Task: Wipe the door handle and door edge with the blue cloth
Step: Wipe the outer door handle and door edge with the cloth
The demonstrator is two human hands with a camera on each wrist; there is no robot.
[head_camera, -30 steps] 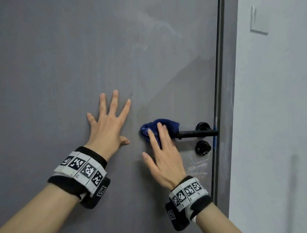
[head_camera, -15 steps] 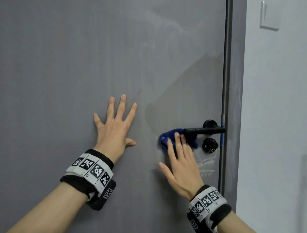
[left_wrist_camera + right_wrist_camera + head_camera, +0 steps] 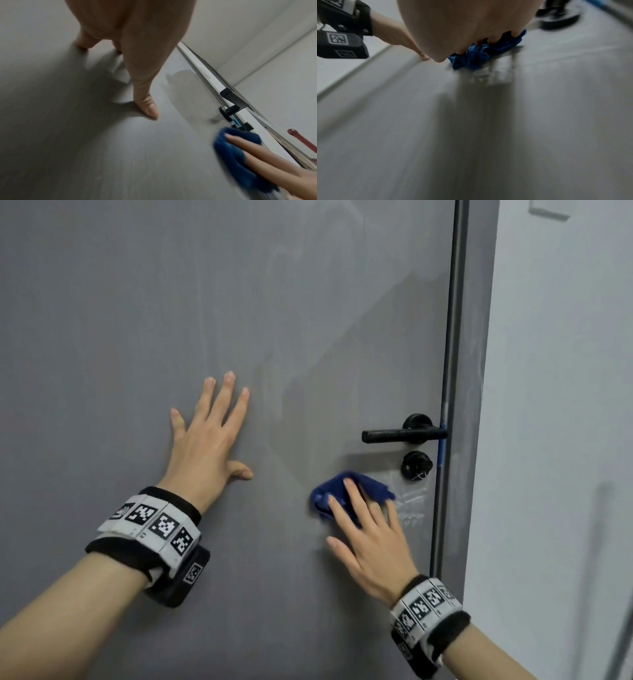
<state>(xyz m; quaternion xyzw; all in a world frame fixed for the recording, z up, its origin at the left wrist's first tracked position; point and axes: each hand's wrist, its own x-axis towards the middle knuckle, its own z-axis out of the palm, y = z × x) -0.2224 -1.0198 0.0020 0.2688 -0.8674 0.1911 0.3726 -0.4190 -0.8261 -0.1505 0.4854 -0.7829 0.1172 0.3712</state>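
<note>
A black lever door handle (image 3: 397, 435) sticks out from the grey door (image 3: 239, 302), with a round black lock knob (image 3: 417, 465) just below it. My right hand (image 3: 366, 529) lies flat with straight fingers on the bunched blue cloth (image 3: 329, 491) and presses it on the door face below and left of the handle. The wrist views show the blue cloth (image 3: 238, 152) (image 3: 479, 55) under those fingers. My left hand (image 3: 209, 436) rests flat on the door, fingers spread, well left of the handle. The dark door edge (image 3: 452, 371) runs vertically right of the handle.
A grey frame strip (image 3: 476, 371) and a pale wall (image 3: 561, 405) stand right of the door edge. A light switch plate (image 3: 548, 210) sits at the top right. A strip of blue tape (image 3: 442, 446) marks the edge beside the handle.
My right hand has slid the blue cloth off the handle's lever and down onto the door face below it. The left hand has stayed pressed on the door.
</note>
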